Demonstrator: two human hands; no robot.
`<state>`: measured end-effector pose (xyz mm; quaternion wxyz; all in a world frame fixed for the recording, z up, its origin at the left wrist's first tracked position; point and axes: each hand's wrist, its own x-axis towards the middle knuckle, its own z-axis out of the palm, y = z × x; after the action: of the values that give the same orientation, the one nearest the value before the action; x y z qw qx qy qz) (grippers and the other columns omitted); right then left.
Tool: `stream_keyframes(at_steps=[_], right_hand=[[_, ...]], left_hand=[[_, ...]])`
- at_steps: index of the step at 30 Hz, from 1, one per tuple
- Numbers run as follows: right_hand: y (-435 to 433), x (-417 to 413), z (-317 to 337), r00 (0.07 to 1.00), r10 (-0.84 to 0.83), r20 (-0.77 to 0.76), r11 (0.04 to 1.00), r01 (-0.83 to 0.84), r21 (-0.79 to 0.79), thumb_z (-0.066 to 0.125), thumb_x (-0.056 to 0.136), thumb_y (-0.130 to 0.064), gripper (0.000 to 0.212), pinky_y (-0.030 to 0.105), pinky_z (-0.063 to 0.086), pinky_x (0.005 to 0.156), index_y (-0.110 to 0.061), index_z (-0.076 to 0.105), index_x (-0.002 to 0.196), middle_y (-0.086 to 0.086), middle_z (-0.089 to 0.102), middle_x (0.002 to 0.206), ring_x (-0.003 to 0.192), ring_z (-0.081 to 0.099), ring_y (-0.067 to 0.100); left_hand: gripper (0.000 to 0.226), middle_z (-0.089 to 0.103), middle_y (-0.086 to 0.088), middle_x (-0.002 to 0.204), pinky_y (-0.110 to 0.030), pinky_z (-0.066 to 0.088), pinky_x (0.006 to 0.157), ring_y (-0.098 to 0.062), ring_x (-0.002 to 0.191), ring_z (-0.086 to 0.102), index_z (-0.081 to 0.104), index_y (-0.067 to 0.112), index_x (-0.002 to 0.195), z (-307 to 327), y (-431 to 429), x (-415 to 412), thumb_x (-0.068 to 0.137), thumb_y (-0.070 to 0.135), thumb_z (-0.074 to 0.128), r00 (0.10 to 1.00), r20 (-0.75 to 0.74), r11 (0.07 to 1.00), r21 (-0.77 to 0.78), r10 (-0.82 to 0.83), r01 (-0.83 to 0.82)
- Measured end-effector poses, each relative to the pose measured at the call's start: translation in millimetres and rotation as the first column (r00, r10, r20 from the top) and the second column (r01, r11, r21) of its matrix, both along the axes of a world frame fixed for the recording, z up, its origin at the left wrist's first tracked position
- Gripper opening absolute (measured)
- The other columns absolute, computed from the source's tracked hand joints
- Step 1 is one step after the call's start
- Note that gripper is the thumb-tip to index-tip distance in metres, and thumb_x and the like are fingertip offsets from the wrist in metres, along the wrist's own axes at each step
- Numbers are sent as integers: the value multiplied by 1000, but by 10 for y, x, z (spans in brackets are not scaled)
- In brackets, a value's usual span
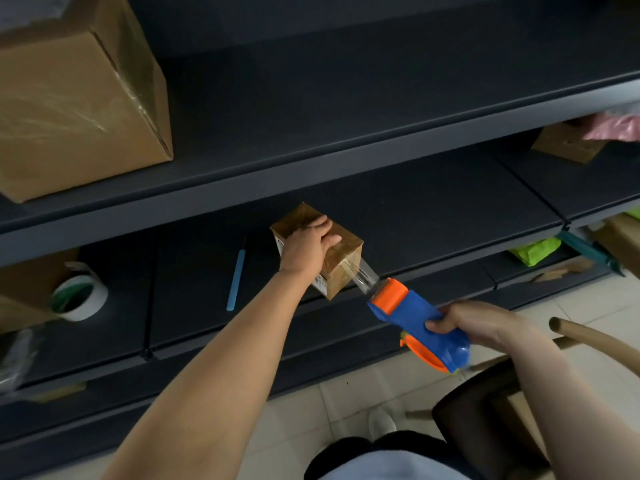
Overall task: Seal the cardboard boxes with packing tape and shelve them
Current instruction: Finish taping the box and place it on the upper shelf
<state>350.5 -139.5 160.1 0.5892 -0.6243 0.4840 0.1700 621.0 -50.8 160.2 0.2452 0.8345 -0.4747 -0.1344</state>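
- The small box (341,266) sits at the centre of the frame on the middle shelf (433,216), close to its front edge and turned askew to it.
- The left hand (306,251) lies over the top of the box. Its fingers curl over the far side and the thumb sticks out toward the right, so it grips the box and holds it steady.
- The right hand (478,323), lower right of centre, is wrapped round the handle of the blue and orange tape dispenser (412,311).
- A clear strip of tape (363,277) runs taut from the lower-right end of the box to the dispenser's mouth and has not yet been cut.
- The box probably handles as light and stiff, since one hand covers it. Its taped faces look glossy and may be slippery. A hold across the top with fingers over opposite edges, as here, seems safest, and it should keep clear of the wet side of the tape.
- The long axis of the box runs from upper left to lower right of the frame. The end being taped points at the dispenser, and a printed label shows on the side facing lower left.
- A large box (69,105) stands on the upper shelf at upper left. A roll of tape (81,294) and a blue stick (236,277) lie to the left of the small box.
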Motion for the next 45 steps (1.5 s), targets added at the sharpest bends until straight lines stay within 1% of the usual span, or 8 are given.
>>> stream_keyframes(at_steps=[5,9,15,24,33,37,41,45], right_hand=[[47,459,149,962,118,-245,923,-197,-330,66,81,-34,18,26,38,55,-18,62,75,1,62,85,74,57,17],[157,823,203,964,123,-235,890,-212,-403,60,85,-32,27,29,39,68,-16,61,106,5,59,107,89,57,22],[298,1002,256,958,70,-279,867,-197,-459,53,80,-24,13,25,36,51,-12,51,75,2,50,71,66,54,19],[330,925,261,934,-34,-355,763,-205,-613,49,85,-32,28,31,41,71,-12,60,102,10,62,110,101,60,30],[77,780,353,963,-133,-235,830,-21,-557,53,80,-23,14,27,38,53,-9,52,78,5,53,71,65,54,23],[-19,724,377,969,-133,-209,828,-7,-561,58,79,-24,16,25,32,45,-9,53,74,5,55,71,61,54,19],[-100,691,435,970,-170,-176,812,37,-583,61,77,-24,18,24,31,44,-11,52,69,4,54,65,54,52,17],[-169,678,490,972,-200,-127,813,93,-575,64,75,-26,21,26,34,46,-12,50,68,4,54,66,57,53,19]], left_hand=[[46,36,10,149,-29,31,107,-12,134,37,47,17,137,-23,-1,-26,96,37,47,1000,22,1000,18,4,-5],[46,35,9,150,-28,29,107,-11,134,36,46,16,138,-23,10,-31,97,36,46,1000,18,1000,11,-4,4],[71,25,6,155,-30,26,108,-14,139,28,34,14,145,8,30,-58,90,57,45,997,35,996,68,-62,59],[92,6,6,159,-33,27,109,-17,142,19,16,12,150,83,54,-123,83,60,56,992,63,972,213,-110,94],[91,24,-3,135,-37,23,108,-23,126,24,15,17,150,71,120,-168,81,50,63,937,292,959,261,-190,113],[81,25,5,145,-36,18,113,-20,134,22,18,25,149,91,217,-87,84,27,65,955,182,954,230,-235,191],[77,21,12,154,-36,-22,111,-11,145,-3,28,34,145,143,334,49,84,-2,56,930,150,929,214,-336,302],[54,31,20,148,-35,-19,109,-10,144,-9,56,38,122,218,372,88,88,-3,51,978,-125,979,103,-164,178]])
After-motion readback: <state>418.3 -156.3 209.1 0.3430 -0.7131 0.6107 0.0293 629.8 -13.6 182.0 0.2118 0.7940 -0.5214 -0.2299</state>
